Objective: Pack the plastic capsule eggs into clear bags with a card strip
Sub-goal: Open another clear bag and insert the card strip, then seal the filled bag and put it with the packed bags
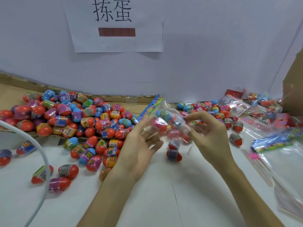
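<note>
Clear bag [167, 120], one; left hand [139, 149], right hand [211, 133]

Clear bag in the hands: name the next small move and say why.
Probably straighten the card strip: it slants at the upper end of the clear bag, which holds several eggs, while the left hand and right hand hold the bag.
</note>
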A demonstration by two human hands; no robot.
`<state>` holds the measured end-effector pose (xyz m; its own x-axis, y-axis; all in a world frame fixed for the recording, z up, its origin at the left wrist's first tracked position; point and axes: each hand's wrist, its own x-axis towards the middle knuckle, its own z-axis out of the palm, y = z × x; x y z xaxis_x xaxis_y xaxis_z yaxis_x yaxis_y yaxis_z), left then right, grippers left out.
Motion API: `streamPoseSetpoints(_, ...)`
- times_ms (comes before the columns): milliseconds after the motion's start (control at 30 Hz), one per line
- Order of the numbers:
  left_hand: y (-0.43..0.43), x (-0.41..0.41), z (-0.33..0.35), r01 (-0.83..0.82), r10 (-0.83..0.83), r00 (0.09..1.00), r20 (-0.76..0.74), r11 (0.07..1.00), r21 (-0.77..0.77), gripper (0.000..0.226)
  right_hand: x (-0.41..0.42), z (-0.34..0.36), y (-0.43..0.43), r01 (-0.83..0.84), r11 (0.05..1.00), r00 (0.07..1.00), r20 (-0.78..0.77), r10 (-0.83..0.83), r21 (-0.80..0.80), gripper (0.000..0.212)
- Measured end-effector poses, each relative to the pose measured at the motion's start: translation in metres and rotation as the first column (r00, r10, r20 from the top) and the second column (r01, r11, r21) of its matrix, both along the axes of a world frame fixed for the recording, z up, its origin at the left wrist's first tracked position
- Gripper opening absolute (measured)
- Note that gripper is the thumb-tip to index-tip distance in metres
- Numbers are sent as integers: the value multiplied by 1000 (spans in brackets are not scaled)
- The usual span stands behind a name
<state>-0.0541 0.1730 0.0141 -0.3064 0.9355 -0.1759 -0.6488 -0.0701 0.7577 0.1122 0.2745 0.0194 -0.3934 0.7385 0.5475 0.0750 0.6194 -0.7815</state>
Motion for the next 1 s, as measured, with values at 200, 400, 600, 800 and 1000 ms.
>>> streamPoseSetpoints(200,-5,-19,4,207,-207,969,-131,978,-17,86,11,14,6,-157,954,979,-168,116,-256,32)
streamPoseSetpoints(400,-13,-28,8,473,-469,861,-195,881,-29,105,31,21,16,-418,777,908,-174,382,-472,42)
streamPoseSetpoints(600,-12,-6,18,508,-613,573,-543,786,-352,76,34,23,12,-481,674,813,1,582,-561,42)
streamPoseSetpoints(800,-15,-10,6,491,-571,400,-717,794,-358,23,22,18,5,-539,659,767,18,642,-524,48)
streamPoseSetpoints(1000,-9,-15,3,120,-137,834,-534,991,-67,40,19,15,14,-245,855,970,-123,212,-457,18)
